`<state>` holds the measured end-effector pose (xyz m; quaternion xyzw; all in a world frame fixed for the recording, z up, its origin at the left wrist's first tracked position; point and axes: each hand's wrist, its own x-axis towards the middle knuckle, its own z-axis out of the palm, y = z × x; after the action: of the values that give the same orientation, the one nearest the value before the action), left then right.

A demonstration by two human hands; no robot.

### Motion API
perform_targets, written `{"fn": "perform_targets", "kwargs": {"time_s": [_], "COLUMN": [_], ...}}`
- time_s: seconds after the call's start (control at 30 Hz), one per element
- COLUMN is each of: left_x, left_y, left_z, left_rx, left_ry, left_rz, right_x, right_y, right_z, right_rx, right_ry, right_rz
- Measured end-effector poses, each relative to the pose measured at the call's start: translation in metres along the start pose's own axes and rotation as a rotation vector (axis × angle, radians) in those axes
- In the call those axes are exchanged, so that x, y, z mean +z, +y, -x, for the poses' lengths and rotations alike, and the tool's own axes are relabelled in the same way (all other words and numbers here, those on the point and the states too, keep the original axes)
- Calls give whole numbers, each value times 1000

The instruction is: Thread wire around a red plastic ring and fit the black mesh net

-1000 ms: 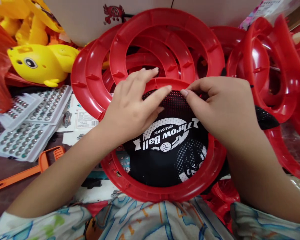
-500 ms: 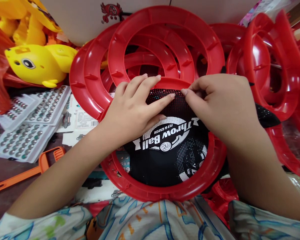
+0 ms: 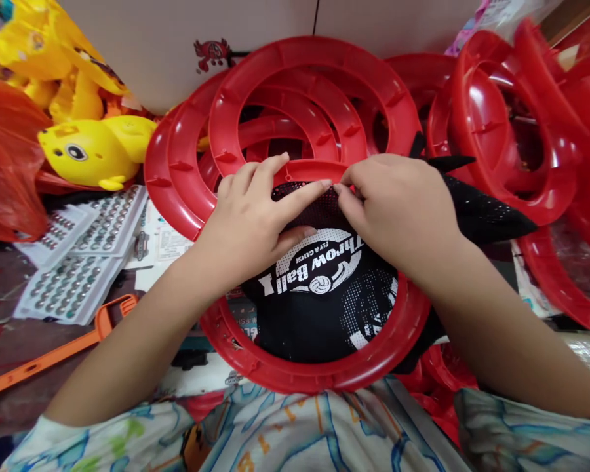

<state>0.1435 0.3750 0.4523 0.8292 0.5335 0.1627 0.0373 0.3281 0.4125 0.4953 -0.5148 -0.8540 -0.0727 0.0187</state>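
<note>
A red plastic ring (image 3: 295,375) lies in front of me with black printed fabric (image 3: 299,328) across its opening. White "Throw Ball" lettering on the fabric appears upside down. My left hand (image 3: 255,216) rests over the ring's far left side, fingers spread, its fingertips touching the rim and the fabric edge. My right hand (image 3: 398,210) pinches the fabric's far edge at the rim with thumb and index finger. Loose black fabric sticks out past the ring on the right, behind my right hand.
Several red rings (image 3: 314,56) are stacked behind, and more red rings (image 3: 511,131) lean at the right. To the left are a yellow toy (image 3: 93,151), clear trays of small round metallic pieces (image 3: 69,285) and an orange plastic handle (image 3: 54,354). A white panel (image 3: 147,52) stands at the back.
My right hand has shifted left along the far rim, closer to my left index finger. More loose black fabric shows at the right. The view has moved slightly.
</note>
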Motion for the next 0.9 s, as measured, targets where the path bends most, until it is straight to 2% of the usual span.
{"fn": "perform_targets", "kwargs": {"time_s": [0.13, 0.23, 0.33, 0.43, 0.6, 0.73, 0.9], "left_x": [-2, -3, -5, -12, -31, -38, -41], "left_y": [4, 4, -3, -12, -17, -17, -16], "left_z": [1, 0, -2, -6, -17, -24, -17], "left_rx": [6, -16, -50, -78, -147, -207, -413], "left_ry": [-20, -31, 21, 67, -27, -20, -93], "left_rz": [-68, -75, 16, 119, 163, 217, 284], "right_x": [3, -3, -15, -20, -1, 12, 5], "right_y": [-3, -1, 6, 14, 20, 27, 37], "right_z": [0, 8, 31, 61, 95, 88, 63], "right_rx": [-1, -5, 31, 105, 150, 133, 40], "right_ry": [23, 75, 171, 156, 126, 214, 298], "right_rz": [-42, -62, -58, -31, -92, -205, -216]}}
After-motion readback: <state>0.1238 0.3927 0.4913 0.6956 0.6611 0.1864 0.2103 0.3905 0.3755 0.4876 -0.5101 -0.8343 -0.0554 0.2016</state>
